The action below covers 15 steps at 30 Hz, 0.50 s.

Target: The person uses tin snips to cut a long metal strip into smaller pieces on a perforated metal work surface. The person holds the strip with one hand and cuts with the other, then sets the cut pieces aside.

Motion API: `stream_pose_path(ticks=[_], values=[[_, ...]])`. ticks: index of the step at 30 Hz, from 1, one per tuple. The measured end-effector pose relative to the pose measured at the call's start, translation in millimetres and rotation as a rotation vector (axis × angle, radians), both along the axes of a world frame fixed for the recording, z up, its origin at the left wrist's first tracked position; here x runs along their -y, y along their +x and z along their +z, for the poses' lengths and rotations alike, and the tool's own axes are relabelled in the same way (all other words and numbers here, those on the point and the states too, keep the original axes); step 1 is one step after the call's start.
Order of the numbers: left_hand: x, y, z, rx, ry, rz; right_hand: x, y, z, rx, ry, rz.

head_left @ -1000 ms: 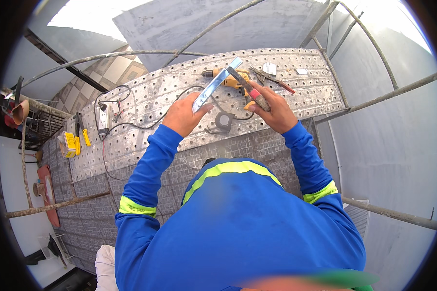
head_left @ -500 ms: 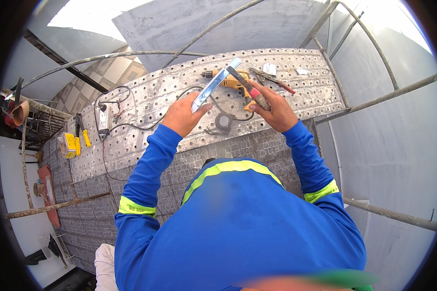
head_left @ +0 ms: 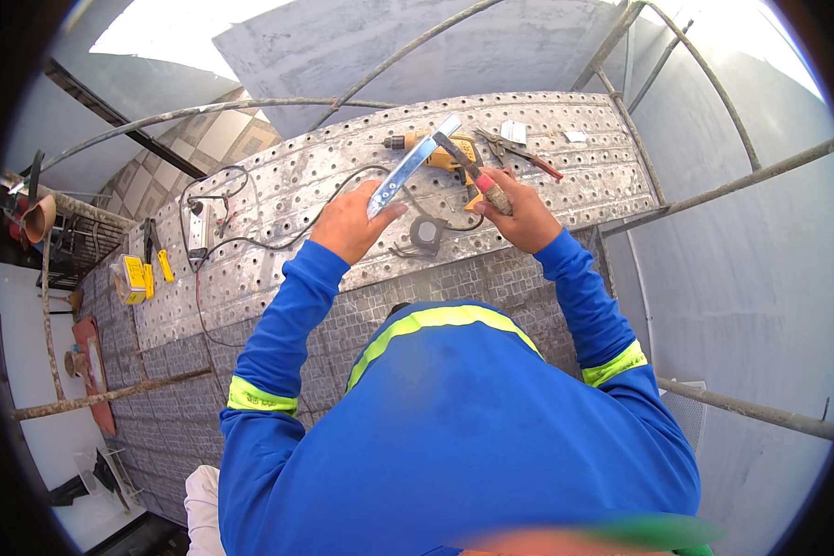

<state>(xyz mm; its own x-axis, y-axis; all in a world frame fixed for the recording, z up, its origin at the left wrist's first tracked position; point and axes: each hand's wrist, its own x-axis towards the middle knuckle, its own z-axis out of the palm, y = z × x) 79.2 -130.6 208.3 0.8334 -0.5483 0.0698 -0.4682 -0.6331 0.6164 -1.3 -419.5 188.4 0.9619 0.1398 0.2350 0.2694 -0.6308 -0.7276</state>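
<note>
My left hand [head_left: 347,222] is closed around the lower end of a short, shiny metal profile [head_left: 403,173], which slants up to the right. In my right hand [head_left: 525,215] is a hand tool with a dark metal shaft and a worn red grip [head_left: 487,188]; its dark end reaches the upper part of the profile, and I cannot make out its exact kind. Behind both lies a yellow power drill [head_left: 454,156], partly covered. A grey tape measure [head_left: 426,233] rests between my hands, close to the near edge of the perforated metal platform [head_left: 287,199].
Red-handled pliers [head_left: 535,159] and white paper pieces [head_left: 514,132] lie beyond my right hand. At left are a power strip [head_left: 198,230] with black cables, a yellow cutter [head_left: 165,264] and a small yellow box [head_left: 132,279]. Scaffold tubes [head_left: 713,208] surround the platform.
My right hand has closed its fingers more around the tool's grip and shifted slightly. The tool's dark end has tilted a little. My left hand and the profile are nearly unmoved.
</note>
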Motion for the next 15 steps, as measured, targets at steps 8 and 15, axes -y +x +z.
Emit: stream_pose_path(ticks=[8,15], values=[[-2.5,1.4,-8.7,-0.030,0.054,0.009,-12.4,-1.2,-4.7,0.178,-0.133,-0.030],[-0.3,6.3,-22.6,-0.136,0.103,0.007,-21.2,1.7,-24.4,0.115,-0.254,-0.278]])
